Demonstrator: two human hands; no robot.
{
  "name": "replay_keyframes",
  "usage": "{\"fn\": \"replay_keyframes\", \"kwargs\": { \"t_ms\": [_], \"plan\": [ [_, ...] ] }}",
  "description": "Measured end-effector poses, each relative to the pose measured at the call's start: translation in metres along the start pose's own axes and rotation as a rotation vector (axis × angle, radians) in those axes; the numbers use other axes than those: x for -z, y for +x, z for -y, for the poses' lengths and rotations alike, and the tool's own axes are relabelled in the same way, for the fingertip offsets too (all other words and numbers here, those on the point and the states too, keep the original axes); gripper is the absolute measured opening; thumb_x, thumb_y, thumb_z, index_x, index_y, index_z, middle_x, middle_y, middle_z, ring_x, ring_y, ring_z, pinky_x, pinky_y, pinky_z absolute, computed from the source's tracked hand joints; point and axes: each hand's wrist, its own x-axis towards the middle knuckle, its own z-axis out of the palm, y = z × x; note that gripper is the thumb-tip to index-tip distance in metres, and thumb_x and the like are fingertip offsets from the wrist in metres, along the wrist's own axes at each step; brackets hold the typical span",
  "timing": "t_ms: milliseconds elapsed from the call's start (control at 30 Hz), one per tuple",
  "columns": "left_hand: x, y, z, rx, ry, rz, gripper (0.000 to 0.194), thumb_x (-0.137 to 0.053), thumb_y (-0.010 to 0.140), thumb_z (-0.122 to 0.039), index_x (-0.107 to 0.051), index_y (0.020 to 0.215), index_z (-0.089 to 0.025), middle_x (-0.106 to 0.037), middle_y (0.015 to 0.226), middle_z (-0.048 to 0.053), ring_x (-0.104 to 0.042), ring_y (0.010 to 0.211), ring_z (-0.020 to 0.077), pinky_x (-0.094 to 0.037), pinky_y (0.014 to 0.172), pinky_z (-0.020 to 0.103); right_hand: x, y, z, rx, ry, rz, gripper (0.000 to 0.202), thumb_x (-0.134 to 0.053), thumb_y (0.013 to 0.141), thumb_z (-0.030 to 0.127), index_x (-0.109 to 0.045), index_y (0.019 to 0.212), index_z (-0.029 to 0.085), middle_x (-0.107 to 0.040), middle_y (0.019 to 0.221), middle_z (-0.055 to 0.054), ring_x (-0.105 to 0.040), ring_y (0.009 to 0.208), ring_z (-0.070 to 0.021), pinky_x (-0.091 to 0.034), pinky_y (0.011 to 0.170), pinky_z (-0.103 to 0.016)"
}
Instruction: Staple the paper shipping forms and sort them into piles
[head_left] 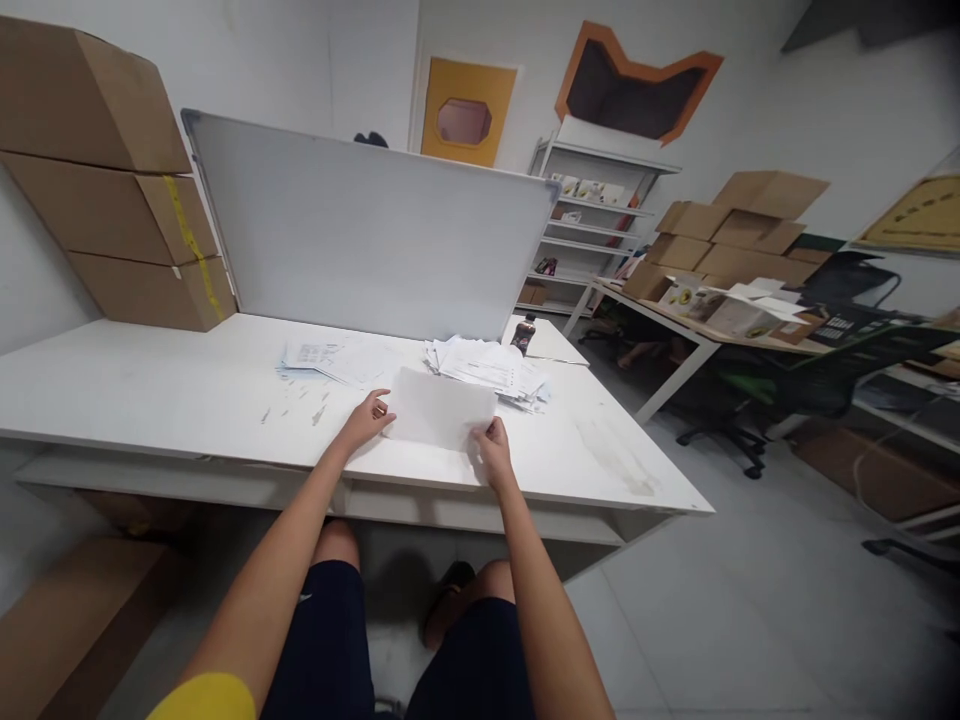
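Note:
A blank white sheet of paper (pixel 441 408) is tilted up over the desk in front of me. My right hand (pixel 493 450) pinches its lower right corner between thumb and fingers. At the sheet's left edge is my left hand (pixel 369 418), fingers curved and apart; whether its fingertips touch the paper is hard to tell. Just behind the sheet lies a messy pile of printed papers (pixel 487 365). Another, flatter spread of papers (pixel 322 358) rests to the left, beyond my left hand.
A dark bottle (pixel 523 334) stands behind the paper pile. The white desk (pixel 187 385) is backed by a large whiteboard (pixel 360 240). Stacked cardboard boxes (pixel 142 240) occupy its left end. To the right are another table with boxes (pixel 750 235) and an office chair (pixel 825 375).

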Motion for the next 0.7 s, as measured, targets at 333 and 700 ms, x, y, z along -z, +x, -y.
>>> {"fn": "replay_keyframes", "kwargs": {
  "t_ms": [333, 700],
  "plan": [
    [-0.005, -0.013, -0.015, -0.125, 0.45, -0.033, 0.035, -0.046, 0.09, -0.034, -0.05, 0.122, -0.021, -0.062, 0.086, 0.004, -0.061, 0.077, 0.0207, -0.044, 0.07, 0.03, 0.0, -0.005, 0.002, -0.034, -0.173, 0.097, 0.038, -0.059, 0.07, 0.037, -0.054, 0.106, 0.023, -0.063, 0.104, -0.003, -0.055, 0.1, -0.0208, -0.042, 0.09, -0.035],
    [-0.004, -0.013, -0.016, -0.231, 0.546, -0.01, 0.031, -0.033, 0.097, -0.033, -0.061, 0.093, -0.021, -0.066, 0.091, 0.009, -0.062, 0.089, 0.0238, -0.045, 0.079, 0.034, 0.02, 0.0, 0.013, 0.001, -0.215, -0.105, 0.022, -0.052, 0.066, 0.038, -0.052, 0.078, 0.021, -0.052, 0.066, 0.004, -0.046, 0.063, -0.0141, -0.039, 0.059, -0.026]
  ]
}}
